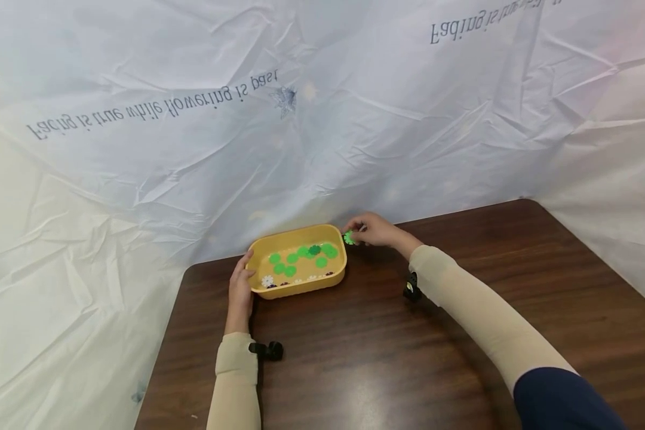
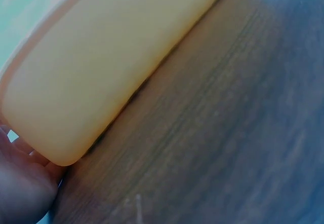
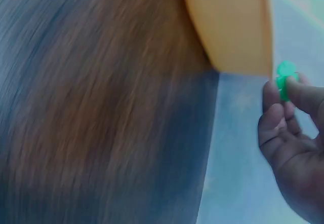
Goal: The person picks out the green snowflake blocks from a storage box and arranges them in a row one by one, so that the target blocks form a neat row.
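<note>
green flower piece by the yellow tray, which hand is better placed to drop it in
The right hand: it already pinches the green flower piece just outside the yellow tray, at its right end. The left hand rests against the tray's left end, steadying it.

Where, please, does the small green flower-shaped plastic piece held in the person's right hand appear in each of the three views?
Head view: the small green flower-shaped plastic piece is pinched by the right hand, just past the right end of the yellow plastic tub.
Left wrist view: not in it; only the tub's side and the table show.
Right wrist view: right edge, at the fingertips.
Shared landmark: the yellow tub.
</note>
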A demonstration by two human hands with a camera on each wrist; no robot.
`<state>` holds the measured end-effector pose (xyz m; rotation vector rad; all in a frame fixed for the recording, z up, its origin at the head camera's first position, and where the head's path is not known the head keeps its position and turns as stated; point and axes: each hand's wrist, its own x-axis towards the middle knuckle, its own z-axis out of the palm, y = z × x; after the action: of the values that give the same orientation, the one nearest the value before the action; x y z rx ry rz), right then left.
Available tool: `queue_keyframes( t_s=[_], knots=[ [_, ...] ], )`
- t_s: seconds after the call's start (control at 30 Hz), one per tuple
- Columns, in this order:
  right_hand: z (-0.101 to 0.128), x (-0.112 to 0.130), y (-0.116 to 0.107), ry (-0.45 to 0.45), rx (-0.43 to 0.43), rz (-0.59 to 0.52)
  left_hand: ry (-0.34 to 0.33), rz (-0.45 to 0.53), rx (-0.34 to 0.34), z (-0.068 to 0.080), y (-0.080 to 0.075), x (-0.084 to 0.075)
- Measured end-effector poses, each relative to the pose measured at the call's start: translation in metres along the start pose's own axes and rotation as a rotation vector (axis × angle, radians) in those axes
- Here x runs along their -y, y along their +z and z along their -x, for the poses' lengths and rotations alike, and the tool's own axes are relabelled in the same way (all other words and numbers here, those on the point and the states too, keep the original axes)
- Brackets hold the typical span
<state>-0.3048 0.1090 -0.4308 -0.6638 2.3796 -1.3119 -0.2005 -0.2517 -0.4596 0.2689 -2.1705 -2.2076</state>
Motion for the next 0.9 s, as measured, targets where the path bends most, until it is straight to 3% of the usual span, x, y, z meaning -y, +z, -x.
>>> queue_keyframes(
  t_s=[0.23, 0.5, 0.73, 0.9],
  knots=[
    [0.001, -0.021, -0.002, 0.144, 0.03, 0.076, -0.011, 0.053, 0.018, -0.012, -0.003, 0.008],
    [0.003, -0.03, 0.003, 0.241, 0.026, 0.132, 0.007, 0.008, -0.01, -0.028, -0.007, 0.029],
    [-0.003, -0.026, 0.012, 0.244, 0.022, 0.301, -0.007, 0.029, 0.016, -0.023, -0.005, 0.016],
    [-0.007, -0.025, 0.018, 0.28, -0.024, 0.332, -0.021, 0.026, 0.03, -0.013, -0.002, 0.003]
  ],
)
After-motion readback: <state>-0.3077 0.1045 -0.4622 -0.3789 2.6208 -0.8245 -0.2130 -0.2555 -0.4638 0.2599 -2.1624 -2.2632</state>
